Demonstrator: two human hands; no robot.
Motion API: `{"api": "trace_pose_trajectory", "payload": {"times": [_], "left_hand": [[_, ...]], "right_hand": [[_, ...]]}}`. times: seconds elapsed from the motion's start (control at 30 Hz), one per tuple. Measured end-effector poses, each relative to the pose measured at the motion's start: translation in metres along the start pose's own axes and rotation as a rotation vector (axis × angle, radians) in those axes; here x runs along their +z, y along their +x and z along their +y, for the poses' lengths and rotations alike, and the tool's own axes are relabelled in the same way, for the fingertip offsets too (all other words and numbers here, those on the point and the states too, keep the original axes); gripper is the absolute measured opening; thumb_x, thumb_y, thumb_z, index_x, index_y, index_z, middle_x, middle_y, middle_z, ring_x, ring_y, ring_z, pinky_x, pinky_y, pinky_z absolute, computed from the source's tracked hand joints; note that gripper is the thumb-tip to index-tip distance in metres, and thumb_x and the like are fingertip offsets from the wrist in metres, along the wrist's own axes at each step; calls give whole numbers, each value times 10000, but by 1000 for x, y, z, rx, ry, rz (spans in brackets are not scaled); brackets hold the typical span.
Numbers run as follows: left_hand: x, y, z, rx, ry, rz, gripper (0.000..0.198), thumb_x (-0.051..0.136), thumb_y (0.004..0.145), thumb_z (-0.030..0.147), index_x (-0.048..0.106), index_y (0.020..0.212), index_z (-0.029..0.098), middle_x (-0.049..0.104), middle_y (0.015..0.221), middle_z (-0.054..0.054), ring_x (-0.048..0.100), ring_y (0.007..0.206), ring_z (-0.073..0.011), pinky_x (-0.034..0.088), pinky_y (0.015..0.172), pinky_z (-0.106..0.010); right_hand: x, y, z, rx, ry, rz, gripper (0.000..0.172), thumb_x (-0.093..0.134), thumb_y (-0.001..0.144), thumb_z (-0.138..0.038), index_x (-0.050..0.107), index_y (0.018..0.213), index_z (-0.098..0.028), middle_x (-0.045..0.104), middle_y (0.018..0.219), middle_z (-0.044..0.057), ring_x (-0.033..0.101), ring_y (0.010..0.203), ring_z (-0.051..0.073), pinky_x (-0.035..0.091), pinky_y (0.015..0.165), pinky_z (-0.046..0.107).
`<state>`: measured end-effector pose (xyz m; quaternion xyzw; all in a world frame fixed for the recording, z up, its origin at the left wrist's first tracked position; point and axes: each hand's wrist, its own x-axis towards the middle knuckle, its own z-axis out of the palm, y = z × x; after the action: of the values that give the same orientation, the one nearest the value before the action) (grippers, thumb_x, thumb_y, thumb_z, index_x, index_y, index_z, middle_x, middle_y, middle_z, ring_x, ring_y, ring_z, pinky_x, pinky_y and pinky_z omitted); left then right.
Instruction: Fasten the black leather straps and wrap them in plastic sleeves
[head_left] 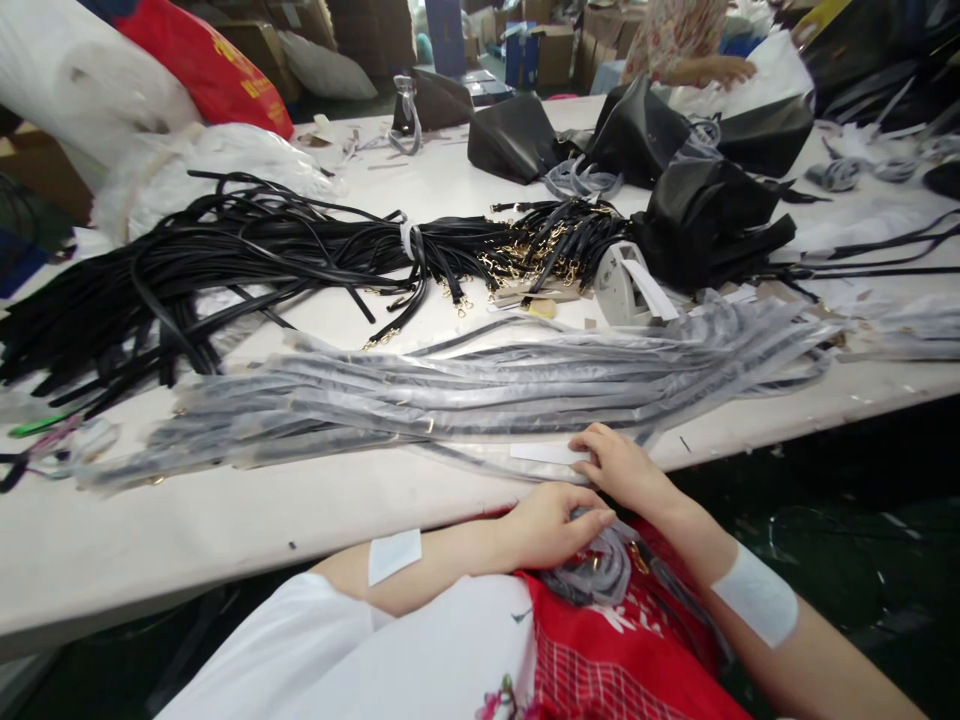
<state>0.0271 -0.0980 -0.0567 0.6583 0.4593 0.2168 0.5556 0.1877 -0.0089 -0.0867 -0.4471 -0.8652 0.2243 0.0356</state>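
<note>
My left hand (556, 522) is closed over a coiled strap in clear plastic (594, 574), which rests on my lap against red cloth. The palm side of that hand is hidden. Just beyond it, at the table's front edge, my right hand (621, 466) has its thumb and fingers pinched on the end of a white paper strip (544, 454). Past both hands lies a long pile of plastic-sleeved straps (465, 385), stretched across the table.
Behind the sleeved pile lies a bundle of black straps (285, 240) with gold clasps (540, 250). A tape roll (630, 285) stands near black bags (517, 135). Another person's hand (724, 70) touches white plastic at the back right. A red bag (217, 70) is far left.
</note>
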Motion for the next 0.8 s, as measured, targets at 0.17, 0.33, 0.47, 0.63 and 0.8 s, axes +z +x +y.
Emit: {"api": "trace_pose_trajectory", "payload": {"times": [0.17, 0.33, 0.47, 0.63, 0.8], "left_hand": [[-1, -1, 2, 8, -10, 20, 333, 464, 938, 363, 708, 910, 138, 689, 763, -23, 576, 656, -128, 450, 654, -220], [-3, -3, 4, -17, -17, 34, 336, 465, 941, 368, 704, 879, 141, 667, 705, -7, 557, 633, -121, 441, 646, -218], [-1, -1, 1, -18, -14, 19, 361, 462, 943, 396, 710, 915, 136, 682, 721, -17, 566, 643, -128, 444, 644, -220], [1, 4, -4, -10, 0, 14, 389, 451, 946, 418, 717, 952, 133, 708, 771, -32, 586, 671, -138, 456, 664, -225], [1, 6, -3, 1, 8, 21, 374, 461, 943, 403, 726, 994, 144, 725, 813, -36, 610, 721, -153, 463, 700, -234]], "right_hand": [[0, 6, 0, -2, 10, 3, 145, 681, 781, -118, 615, 888, -189, 595, 851, 5, 580, 692, 136, 411, 653, 255], [2, 1, -3, -20, 23, 19, 119, 651, 811, -111, 571, 816, -199, 566, 865, 1, 567, 707, 136, 403, 653, 253], [7, -3, 0, -20, 38, 26, 133, 631, 830, -119, 598, 927, -204, 588, 932, 20, 592, 769, 154, 425, 690, 262], [14, -4, 2, -31, 59, 6, 134, 598, 868, -146, 630, 979, -214, 624, 932, 28, 626, 843, 177, 449, 743, 276], [13, -4, 2, -10, 70, 19, 275, 594, 853, -137, 614, 1118, -208, 612, 1016, 52, 623, 874, 191, 458, 755, 290]]}}
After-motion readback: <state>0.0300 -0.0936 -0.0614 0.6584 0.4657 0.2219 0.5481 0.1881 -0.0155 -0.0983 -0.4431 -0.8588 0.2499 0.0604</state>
